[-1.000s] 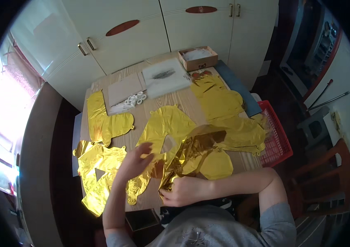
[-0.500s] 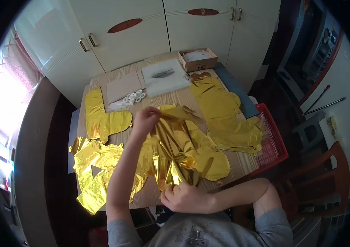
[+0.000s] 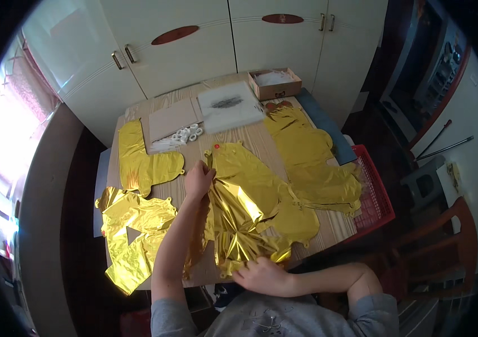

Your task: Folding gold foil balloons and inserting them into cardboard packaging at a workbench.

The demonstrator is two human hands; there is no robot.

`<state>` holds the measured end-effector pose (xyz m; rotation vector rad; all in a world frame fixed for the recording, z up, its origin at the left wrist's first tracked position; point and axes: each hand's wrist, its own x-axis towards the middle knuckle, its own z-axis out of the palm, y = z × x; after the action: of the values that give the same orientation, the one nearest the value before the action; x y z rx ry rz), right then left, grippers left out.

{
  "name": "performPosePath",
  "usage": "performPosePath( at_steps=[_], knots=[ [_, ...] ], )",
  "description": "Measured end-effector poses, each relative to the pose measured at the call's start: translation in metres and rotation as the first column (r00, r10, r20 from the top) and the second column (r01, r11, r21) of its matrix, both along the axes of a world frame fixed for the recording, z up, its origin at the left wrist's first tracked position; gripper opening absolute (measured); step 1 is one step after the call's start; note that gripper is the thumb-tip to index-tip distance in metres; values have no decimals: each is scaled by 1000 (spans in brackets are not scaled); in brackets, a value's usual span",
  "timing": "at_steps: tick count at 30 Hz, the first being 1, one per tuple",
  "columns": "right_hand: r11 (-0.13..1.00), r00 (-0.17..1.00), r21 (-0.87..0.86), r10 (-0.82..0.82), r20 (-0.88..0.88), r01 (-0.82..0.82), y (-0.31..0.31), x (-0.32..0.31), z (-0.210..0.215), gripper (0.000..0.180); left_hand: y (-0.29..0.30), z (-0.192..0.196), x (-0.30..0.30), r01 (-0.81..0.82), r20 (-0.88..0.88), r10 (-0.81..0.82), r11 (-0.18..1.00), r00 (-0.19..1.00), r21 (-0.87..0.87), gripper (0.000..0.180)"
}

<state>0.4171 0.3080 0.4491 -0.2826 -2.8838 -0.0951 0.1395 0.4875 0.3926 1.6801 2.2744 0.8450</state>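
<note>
A flat gold foil balloon [image 3: 244, 185] lies creased across the middle of the table, glossy folds running between my two hands. My left hand [image 3: 198, 180] pinches its left edge. At the table's near edge my right hand [image 3: 264, 276] is closed on the balloon's lower end. To the left lie an L-shaped gold foil balloon [image 3: 133, 154] and, nearer me, a crinkled one with a triangular hole [image 3: 143, 216]. More gold foil [image 3: 312, 151] is spread flat on the right, next to the balloon in my hands.
Behind the balloons are white rings [image 3: 191, 133], thin white sticks [image 3: 166, 144], a pale board [image 3: 171, 117] and a clear plastic bag [image 3: 232, 115]. An open cardboard box [image 3: 275, 90] stands at the back. A red plastic basket [image 3: 375, 191] is beside the table's right edge.
The foil that was lifted and bunched near my left hand now lies flatter on the table. My left hand has moved lower and nearer; my right hand has shifted slightly right.
</note>
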Motion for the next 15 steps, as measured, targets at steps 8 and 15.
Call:
performPosePath(
  at_steps=[8, 15],
  knots=[
    [955, 982, -286, -126, -143, 81, 31, 38, -2, 40, 10, 1, -3, -66, 84, 52, 984, 995, 168, 28],
    [765, 857, -524, -501, -119, 375, 104, 79, -31, 53, 14, -6, -2, -30, -101, 50, 981, 994, 192, 27]
  ],
)
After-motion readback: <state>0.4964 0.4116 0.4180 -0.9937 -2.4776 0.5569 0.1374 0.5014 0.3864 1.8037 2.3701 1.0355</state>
